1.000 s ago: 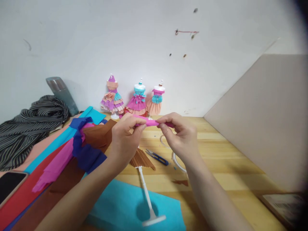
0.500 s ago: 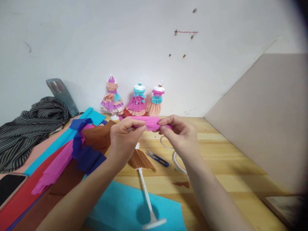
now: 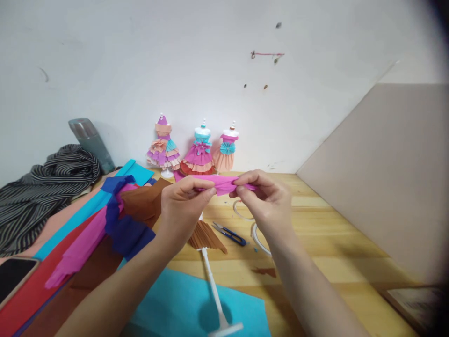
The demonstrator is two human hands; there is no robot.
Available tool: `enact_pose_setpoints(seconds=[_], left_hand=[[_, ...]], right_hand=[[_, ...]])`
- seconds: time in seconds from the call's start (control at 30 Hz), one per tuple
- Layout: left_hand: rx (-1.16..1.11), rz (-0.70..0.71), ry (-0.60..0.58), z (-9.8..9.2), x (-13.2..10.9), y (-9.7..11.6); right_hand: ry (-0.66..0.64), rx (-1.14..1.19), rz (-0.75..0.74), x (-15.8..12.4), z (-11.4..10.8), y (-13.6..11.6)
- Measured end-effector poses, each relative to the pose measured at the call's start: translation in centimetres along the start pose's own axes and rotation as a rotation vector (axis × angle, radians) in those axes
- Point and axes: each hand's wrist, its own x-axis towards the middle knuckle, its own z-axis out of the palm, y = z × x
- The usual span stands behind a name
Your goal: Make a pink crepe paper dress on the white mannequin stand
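Both hands [image 3: 182,203] [image 3: 270,201] closed on pink paper [image 3: 225,184], wooden tabletop [image 3: 329,224] below, pale wall [image 3: 140,61] behind.

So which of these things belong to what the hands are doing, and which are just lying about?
Likely in use:
pink strip, pinched by the left hand and right hand
brown pleated piece with its white stand
snips
coloured sheets

Apparently just lying about:
phone
striped cloth
bottle
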Motion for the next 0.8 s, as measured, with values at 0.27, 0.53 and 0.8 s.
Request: enact_pose_setpoints(seconds=[0.27,0.53,0.8], left_hand=[[0.008,0.059,-0.014,0.0,-0.1,0.0],[0.158,0.245,0.052,0.1,-0.3,-1.3],[0.216,0.32,0.047,-0.1,-0.2,-1.4]], right_hand=[[-0.045,-0.106,-0.146,-0.2,-0.1,0.5],[-0.066,-0.222,-0.225,-0.3,-0.2,1.0],[-0.078,-0.208,-0.246,-0.2,-0.1,0.9]])
